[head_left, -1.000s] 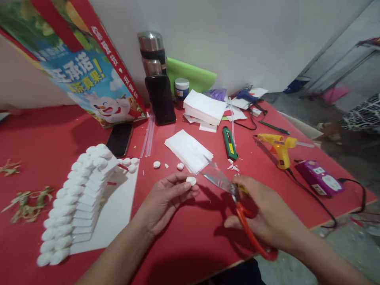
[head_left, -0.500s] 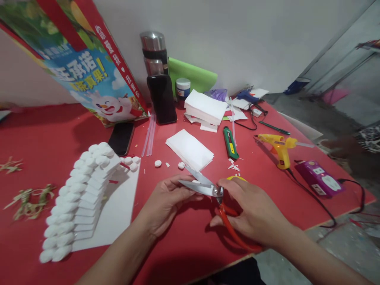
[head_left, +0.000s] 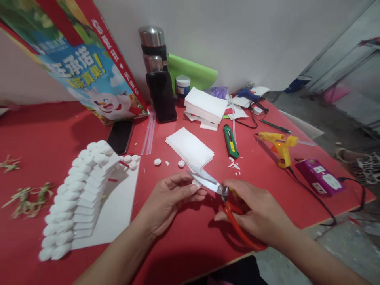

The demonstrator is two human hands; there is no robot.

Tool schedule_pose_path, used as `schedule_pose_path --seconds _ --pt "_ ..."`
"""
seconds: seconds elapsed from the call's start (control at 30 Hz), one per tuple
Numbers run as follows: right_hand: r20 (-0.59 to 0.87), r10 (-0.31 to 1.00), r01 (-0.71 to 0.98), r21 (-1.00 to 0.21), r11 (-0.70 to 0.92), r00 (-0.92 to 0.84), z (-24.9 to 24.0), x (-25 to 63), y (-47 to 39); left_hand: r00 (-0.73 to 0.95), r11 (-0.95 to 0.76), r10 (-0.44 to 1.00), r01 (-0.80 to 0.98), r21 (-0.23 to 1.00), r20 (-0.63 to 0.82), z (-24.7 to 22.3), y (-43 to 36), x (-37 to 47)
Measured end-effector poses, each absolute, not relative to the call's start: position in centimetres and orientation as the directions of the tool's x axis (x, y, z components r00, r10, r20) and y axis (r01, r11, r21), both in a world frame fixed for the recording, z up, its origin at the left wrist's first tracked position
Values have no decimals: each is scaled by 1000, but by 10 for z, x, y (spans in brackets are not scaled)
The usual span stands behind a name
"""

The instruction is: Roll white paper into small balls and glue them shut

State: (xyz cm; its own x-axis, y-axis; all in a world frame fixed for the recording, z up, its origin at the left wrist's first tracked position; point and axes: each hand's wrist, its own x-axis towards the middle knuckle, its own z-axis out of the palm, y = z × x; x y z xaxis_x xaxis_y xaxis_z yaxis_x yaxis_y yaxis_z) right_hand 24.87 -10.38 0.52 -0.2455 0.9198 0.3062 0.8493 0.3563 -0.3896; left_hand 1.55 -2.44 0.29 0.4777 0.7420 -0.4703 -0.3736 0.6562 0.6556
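The left hand (head_left: 175, 196) pinches a small, rounded white piece (head_left: 196, 183) between thumb and fingers. The right hand (head_left: 257, 206) is wrapped around the red-handled metal scissors (head_left: 210, 183), their blades pointing toward the left hand and lying across the white piece; whether it sits between the edges or just under them I cannot tell.

The white piece looks very light and probably soft, paper or foam by its matt surface, so it should dent or crease under a hard squeeze. A light pinch at the rim farthest from the blades seems best, fingertips kept back from the edges. It is unlikely to slip, though being so small it leaves little to hold. The scissors look stiff and the heavier of the two; they are best held by the broad loops, well behind the pivot.

Just beyond the left hand, two similar white lumps (head_left: 157, 162) lie on the red counter (head_left: 184, 253), near a flat stack of white paper rectangles (head_left: 190, 148). To the left of that hand, overlapping rows of white discs (head_left: 63, 215) look light and easily crushed.
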Motion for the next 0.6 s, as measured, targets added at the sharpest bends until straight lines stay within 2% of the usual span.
schedule_pose_path --seconds 0.07,0.17,0.4,0.6 --pt "262 952 868 -424 260 -157 10 253 -105 480 661 737 -363 656 -476 2 -25 15" --pt "197 977 902 -402 161 -87 16 261 -105 467 644 748 -341 685 -471 2 -27 15" --pt "193 953 880 -373 293 -235 9 252 -107 339 520 845 -335 786 -414 2 -28 17" --pt "229 940 887 -332 320 -253 8 237 -100 312 473 873 -346 811 -376 2 -27 19"
